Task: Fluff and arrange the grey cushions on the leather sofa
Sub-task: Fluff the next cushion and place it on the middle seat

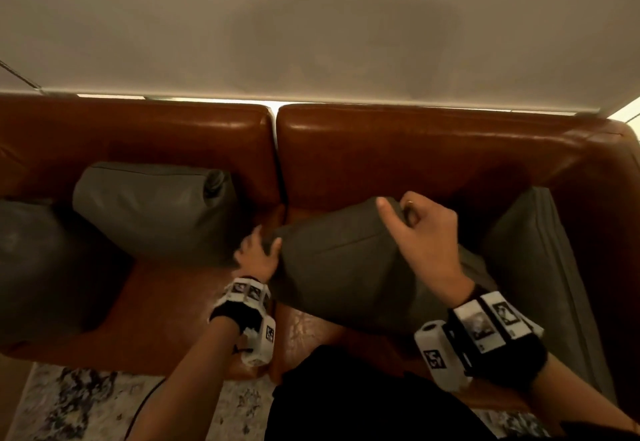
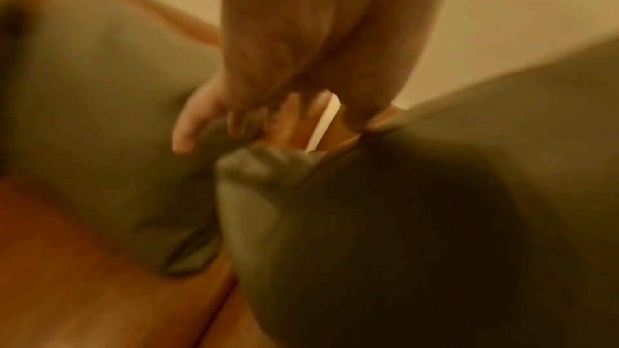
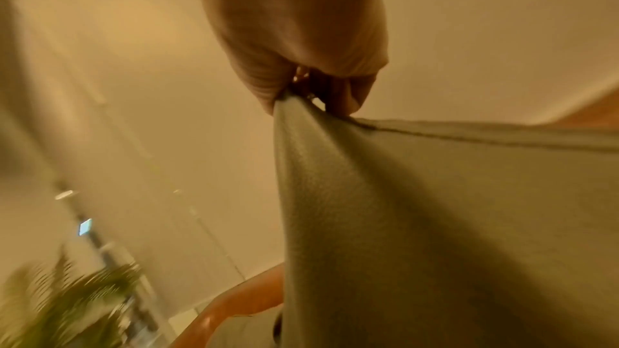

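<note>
Right hand (image 1: pixel 420 232) pinches grey cushion (image 1: pixel 346 267) corner (thumb extended); left hand (image 1: pixel 258 257) spread, pressing opposite end.

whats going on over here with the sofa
A person is tidying grey cushions on a brown leather sofa. The right hand pinches the top corner of the middle cushion, and the left hand touches its left end with fingers spread. Two more cushions sit at the left end, and another leans against the right armrest.
</note>
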The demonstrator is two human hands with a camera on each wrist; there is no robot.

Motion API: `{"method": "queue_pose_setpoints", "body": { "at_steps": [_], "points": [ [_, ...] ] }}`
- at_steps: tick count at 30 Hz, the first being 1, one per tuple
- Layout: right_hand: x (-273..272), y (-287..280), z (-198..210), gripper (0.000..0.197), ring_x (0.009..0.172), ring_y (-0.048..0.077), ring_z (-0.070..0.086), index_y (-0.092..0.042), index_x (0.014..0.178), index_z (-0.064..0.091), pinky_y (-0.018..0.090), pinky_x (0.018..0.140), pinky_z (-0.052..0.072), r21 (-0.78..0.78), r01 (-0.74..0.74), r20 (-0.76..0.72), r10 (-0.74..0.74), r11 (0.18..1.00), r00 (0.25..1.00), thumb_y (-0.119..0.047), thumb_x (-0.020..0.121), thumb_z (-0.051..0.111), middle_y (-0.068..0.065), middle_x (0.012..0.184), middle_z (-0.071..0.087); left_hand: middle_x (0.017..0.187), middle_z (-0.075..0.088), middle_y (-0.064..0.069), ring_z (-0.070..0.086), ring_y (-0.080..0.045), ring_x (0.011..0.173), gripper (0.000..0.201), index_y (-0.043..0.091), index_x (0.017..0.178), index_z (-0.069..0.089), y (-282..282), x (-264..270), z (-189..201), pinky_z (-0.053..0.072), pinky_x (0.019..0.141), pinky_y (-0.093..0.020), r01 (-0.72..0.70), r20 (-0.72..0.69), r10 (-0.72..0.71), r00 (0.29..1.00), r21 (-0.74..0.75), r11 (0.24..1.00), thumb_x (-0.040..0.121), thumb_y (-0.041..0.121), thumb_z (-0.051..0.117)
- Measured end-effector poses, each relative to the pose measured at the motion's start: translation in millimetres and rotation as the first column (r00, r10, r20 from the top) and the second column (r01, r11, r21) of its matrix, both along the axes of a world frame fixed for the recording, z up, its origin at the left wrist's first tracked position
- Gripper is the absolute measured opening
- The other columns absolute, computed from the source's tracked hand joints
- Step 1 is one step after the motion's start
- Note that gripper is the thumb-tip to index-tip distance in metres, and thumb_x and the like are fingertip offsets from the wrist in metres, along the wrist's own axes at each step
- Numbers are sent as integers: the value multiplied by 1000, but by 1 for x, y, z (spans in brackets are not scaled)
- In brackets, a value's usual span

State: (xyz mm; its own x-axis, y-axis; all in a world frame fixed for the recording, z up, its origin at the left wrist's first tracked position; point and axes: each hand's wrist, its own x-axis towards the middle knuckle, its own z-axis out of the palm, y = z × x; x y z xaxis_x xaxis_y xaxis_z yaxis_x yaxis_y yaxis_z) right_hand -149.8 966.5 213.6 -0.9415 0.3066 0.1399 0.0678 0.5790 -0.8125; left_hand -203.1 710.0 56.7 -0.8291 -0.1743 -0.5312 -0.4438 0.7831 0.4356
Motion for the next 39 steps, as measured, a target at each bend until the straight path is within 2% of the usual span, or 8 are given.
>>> {"method": "queue_pose_setpoints", "body": {
  "at_steps": [3,7,11,15,20,25,33,39],
  "points": [
    [-26,-30,10,44,39,3,27,-18,57,33,18,45,26,145,-69,-76,80,987,994,-35,88,58,-12,46,22,154,26,-4,18,-22,145,46,26,146,22,48,-4,-9,10,120,-44,239,-68,-231,971,356,903,101,35,21],
    [-66,-60,-27,40,47,7,39,-16,65,41,16,45,26,226,-172,33,169,959,985,-46,88,55,-8,53,40,131,49,-17,52,-25,116,34,43,126,35,79,-16,-12,53,74,-29,-321,277,178,944,659,680,101,44,13],
    [-69,-51,-114,39,124,25,47,-13,126,48,47,102,32,286,-509,554,293,812,779,-37,97,39,9,130,55,136,51,-13,52,-33,119,84,21,134,46,84,-22,-32,52,84,-46,-623,602,210,771,642,447,79,79,21],
    [-21,8,-184,63,147,24,-11,-25,146,26,73,104,3,356,-667,758,216,654,616,-27,90,53,-1,160,2,147,39,0,38,-24,136,60,32,142,31,106,-38,-26,33,111,-49,-428,418,169,893,669,608,89,60,38],
    [12,67,-209,88,146,17,-14,-33,138,42,80,94,13,507,-755,753,213,416,623,-15,59,77,-6,159,-10,155,19,-4,19,-18,144,101,29,149,0,119,-67,-38,16,109,-20,127,160,-246,956,531,838,79,19,73],
    [-7,91,-220,101,146,19,0,-43,146,15,83,95,-3,545,-809,775,235,220,586,-1,68,65,-6,158,-16,159,-4,-8,-3,-27,147,109,46,141,-16,126,-84,-51,9,119,-53,351,84,-381,921,245,904,78,25,72],
    [-89,115,-241,113,146,15,-5,-50,144,-5,84,90,-11,471,-871,842,224,139,491,-11,71,72,-9,157,-22,146,-26,-35,-25,-47,138,106,53,138,-16,158,-138,-59,0,106,-72,283,3,-291,957,-243,928,77,37,70],
    [-39,81,-250,86,144,21,13,-39,147,15,74,104,13,544,-838,730,476,31,491,-15,74,53,-1,160,-7,153,-10,-31,-22,-39,142,94,52,142,-3,166,-175,-59,3,109,-71,187,-32,-193,981,-138,973,85,16,63]
  ]
}}
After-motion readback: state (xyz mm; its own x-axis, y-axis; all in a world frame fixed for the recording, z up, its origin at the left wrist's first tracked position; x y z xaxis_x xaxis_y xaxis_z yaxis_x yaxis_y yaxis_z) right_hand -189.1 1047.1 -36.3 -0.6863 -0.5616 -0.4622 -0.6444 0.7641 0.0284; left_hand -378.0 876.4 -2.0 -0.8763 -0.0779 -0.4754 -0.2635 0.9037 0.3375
